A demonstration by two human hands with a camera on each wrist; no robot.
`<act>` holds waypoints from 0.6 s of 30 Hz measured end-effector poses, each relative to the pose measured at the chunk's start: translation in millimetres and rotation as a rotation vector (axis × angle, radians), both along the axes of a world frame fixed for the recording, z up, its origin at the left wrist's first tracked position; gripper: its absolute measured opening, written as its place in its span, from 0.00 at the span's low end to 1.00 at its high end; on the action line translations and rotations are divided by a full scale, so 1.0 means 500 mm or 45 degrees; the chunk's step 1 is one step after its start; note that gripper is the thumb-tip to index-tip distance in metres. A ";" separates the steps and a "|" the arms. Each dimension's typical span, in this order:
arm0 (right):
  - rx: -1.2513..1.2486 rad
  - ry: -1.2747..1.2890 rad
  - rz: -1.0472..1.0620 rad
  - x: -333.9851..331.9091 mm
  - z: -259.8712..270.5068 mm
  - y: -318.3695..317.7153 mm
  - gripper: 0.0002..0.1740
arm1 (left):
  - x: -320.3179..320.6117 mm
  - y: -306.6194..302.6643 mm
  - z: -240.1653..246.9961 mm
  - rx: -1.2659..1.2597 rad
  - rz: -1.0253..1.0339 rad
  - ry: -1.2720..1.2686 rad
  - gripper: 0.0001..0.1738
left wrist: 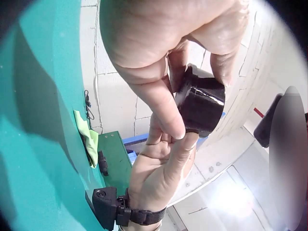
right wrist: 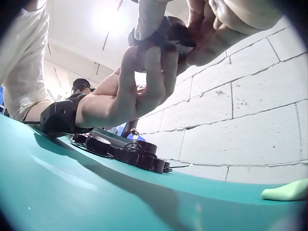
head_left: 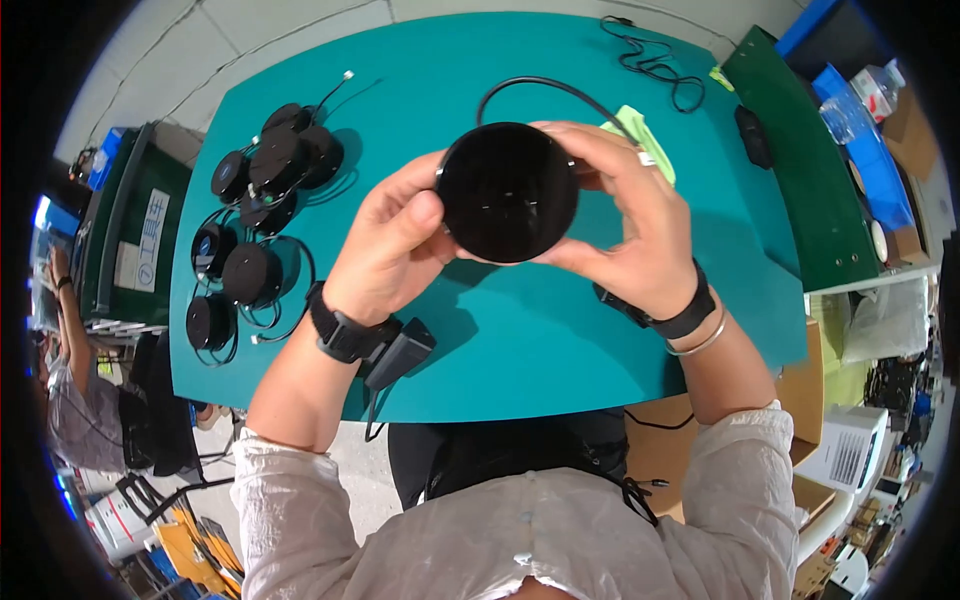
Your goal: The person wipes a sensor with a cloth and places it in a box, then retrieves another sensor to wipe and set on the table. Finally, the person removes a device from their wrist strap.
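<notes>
A round black device (head_left: 508, 193) with a glossy circular face is held up above the teal table, its face toward the head camera. My left hand (head_left: 395, 235) grips its left side, thumb near the rim. On the other side my right hand (head_left: 635, 215) holds it between thumb and fingers. A black cable arcs behind the device toward the right hand. In the left wrist view the device (left wrist: 202, 101) shows its side, with fingers of both hands on it. The right wrist view has the device (right wrist: 166, 33) partly hidden by fingers.
Several round black devices with cables (head_left: 252, 275) lie at the table's left. A light green cloth (head_left: 655, 150) is behind my right hand. Toward the back right are a thin black cable (head_left: 655, 68) and a small black object (head_left: 753, 137). Green crates flank the teal table (head_left: 540, 380); another person is far left.
</notes>
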State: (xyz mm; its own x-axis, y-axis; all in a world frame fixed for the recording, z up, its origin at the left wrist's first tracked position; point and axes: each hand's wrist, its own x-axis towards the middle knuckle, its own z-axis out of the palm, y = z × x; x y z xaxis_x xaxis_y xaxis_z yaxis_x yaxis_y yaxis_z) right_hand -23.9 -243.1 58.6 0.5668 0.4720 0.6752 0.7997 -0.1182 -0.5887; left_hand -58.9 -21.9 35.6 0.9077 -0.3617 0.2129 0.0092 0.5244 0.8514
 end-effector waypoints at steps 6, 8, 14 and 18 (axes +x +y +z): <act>0.075 -0.050 0.017 -0.005 0.001 0.003 0.39 | -0.001 0.007 -0.007 0.081 0.095 0.034 0.45; 0.074 -0.058 0.030 -0.002 0.000 0.005 0.39 | -0.002 0.007 -0.005 0.080 0.103 0.018 0.42; 0.397 0.629 0.385 0.021 -0.012 -0.027 0.32 | -0.007 -0.004 0.044 0.037 -0.013 0.052 0.31; 0.387 1.082 0.562 0.023 0.018 -0.032 0.29 | -0.005 -0.004 0.046 0.331 0.089 0.040 0.35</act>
State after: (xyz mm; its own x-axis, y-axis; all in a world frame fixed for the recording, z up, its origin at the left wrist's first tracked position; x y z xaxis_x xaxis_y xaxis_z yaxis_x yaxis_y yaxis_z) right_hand -12.6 -259.1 67.5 0.7328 0.6309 0.2547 0.0363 0.3376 -0.9406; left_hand -61.3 -23.9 58.4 0.9371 -0.3367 0.0921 0.0093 0.2881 0.9576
